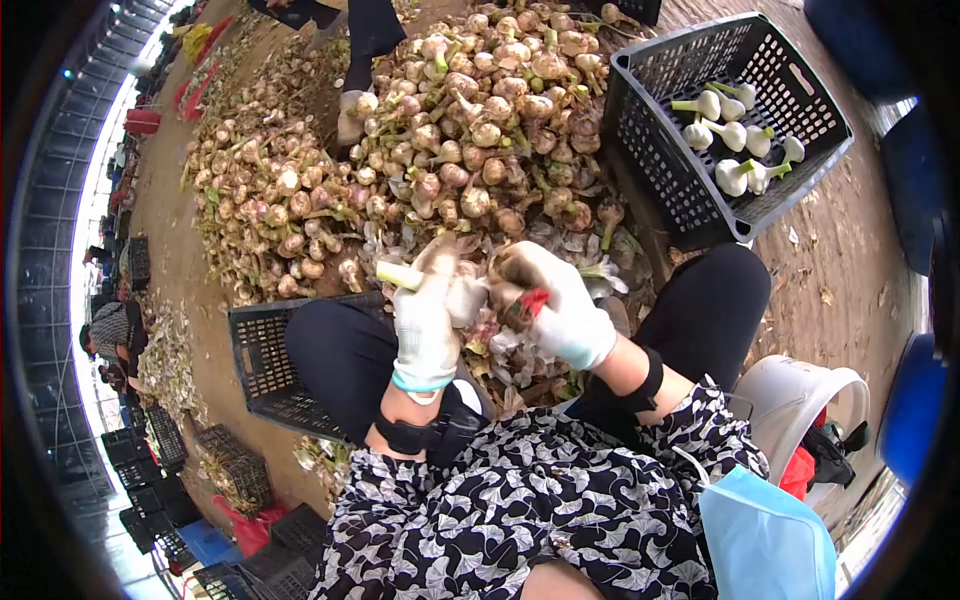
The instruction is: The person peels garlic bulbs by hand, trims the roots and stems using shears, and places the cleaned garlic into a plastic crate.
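Observation:
In front of my lap, my left hand (428,318), in a white glove with a teal cuff, is closed around a garlic bulb (464,300). The bulb's cut pale-green stem (398,275) sticks out to the left past my thumb side. My right hand (562,312), also gloved, is curled up close to the bulb. A red wrapping (532,303) shows in its grip, but what it belongs to is hidden and slightly blurred. Papery garlic skins (515,355) lie below both hands. Just beyond them rises a large heap of unpeeled garlic (490,110).
A black crate (690,200) at the upper right holds several cleaned white bulbs (732,135). Another black crate (265,365) sits by my left knee. A white bucket (790,385) stands at my right. Another person's leg (368,45) reaches into the heap.

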`<state>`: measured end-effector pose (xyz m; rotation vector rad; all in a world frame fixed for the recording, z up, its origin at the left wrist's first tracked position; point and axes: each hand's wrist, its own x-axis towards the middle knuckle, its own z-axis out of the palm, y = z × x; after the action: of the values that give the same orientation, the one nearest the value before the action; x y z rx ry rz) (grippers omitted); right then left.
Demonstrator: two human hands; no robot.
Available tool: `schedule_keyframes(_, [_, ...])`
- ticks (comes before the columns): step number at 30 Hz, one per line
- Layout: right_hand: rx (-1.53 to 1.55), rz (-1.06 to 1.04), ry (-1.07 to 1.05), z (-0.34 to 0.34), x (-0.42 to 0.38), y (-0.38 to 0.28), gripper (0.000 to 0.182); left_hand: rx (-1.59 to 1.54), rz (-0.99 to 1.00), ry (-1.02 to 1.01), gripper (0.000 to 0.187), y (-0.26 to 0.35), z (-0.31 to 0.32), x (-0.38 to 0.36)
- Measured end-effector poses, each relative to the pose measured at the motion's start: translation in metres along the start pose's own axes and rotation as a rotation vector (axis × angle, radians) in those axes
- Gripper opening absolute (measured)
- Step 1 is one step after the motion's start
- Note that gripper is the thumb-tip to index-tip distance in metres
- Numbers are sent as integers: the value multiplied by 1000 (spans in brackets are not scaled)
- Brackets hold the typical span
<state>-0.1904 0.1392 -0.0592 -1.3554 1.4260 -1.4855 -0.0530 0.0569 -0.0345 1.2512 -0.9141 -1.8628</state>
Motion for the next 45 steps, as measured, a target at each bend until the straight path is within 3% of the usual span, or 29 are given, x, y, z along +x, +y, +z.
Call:
schedule_keyframes(1, [14,-106,96,4,2,4,12,-101,36,-16,25,0,5,0])
schedule_keyframes(2, [156,86,144,1,5,1,12,-98,36,-13,25,-3,6,1])
schedule_keyframes(4, [907,437,283,-8,8,11,20,-128,213,-22,29,-9,7,3])
schedule_keyframes(5, [487,544,140,-14,17,1,34,-9,303,-5,28,-11,11,4])
schedule_keyframes(6, [227,218,137,2,5,33,41,85,362,37,27,-13,17,4])
schedule_keyframes(8, [354,199,189,10,2,7,41,119,391,-40,27,-20,17,10])
schedule_keyframes(9, [-181,83,195,-6,4,9,33,30,340,-89,27,-19,18,13])
schedule_keyframes(10, [172,341,259,-12,6,33,27,-56,285,-133,28,-16,16,14])
schedule_keyframes(11, [297,398,329,-19,4,65,22,-440,30,-337,29,-19,6,18])
schedule_keyframes(12, [420,449,405,-25,3,85,19,-436,27,-342,29,-22,5,22])
schedule_keyframes(13, [396,550,267,-31,5,41,21,-441,-6,-264,28,-21,10,25])
schedule_keyframes(14, [-62,360,-4,-33,-3,71,27,-452,-38,-185,28,-20,16,27])
schedule_keyframes(16, [-481,533,-243,-38,-1,52,33,-427,-96,-306,37,-13,24,26])
schedule_keyframes(17, [133,321,86,-34,-4,47,42,-423,-128,-304,38,-17,18,35])
schedule_keyframes(20, [322,324,-54,-40,4,23,55,-396,-183,-281,36,-24,17,42])
schedule_keyframes(21, [230,208,-212,-45,8,16,52,-440,-299,-257,34,-26,17,44])
schedule_keyframes(22, [-102,-142,10,-30,8,46,44,-485,-414,-232,33,-27,18,46])
schedule_keyframes(25, [-153,123,122,-30,12,30,24,-426,-454,-214,30,-26,21,50])
schedule_keyframes(26, [-154,34,178,-23,9,33,20,-451,-498,-228,29,-25,18,55])
schedule_keyframes(28, [-289,219,-93,-29,-1,16,18,-408,-446,-23,30,-30,5,62])
schedule_keyframes(30, [-32,15,-359,-17,-22,21,23,-361,-360,306,32,-18,13,74])
schedule_keyframes(31, [-112,15,-443,-2,-29,31,20,-228,-267,301,30,-24,-2,85])
schedule_keyframes(32, [-178,106,-455,1,-29,37,21,-366,-348,217,28,-17,-2,90])
schedule_keyframes(36, [-794,483,-434,1,-13,81,27,-227,-315,50,35,-11,61,88])
schedule_keyframes(37, [-566,679,-286,-5,-4,97,29,211,34,-230,36,-16,73,90])
schedule_keyframes(38, [-332,856,-131,-12,8,115,32,203,34,-235,36,-14,93,82])
schedule_keyframes(40, [-406,1392,135,-30,28,149,33,153,138,-431,44,4,132,62])
schedule_keyframes(43, [-340,1579,386,-57,19,214,34,-253,-309,-434,37,-3,101,74])
schedule_keyframes(45, [-420,1551,484,-59,18,207,39,-185,-350,-117,28,-7,78,62])
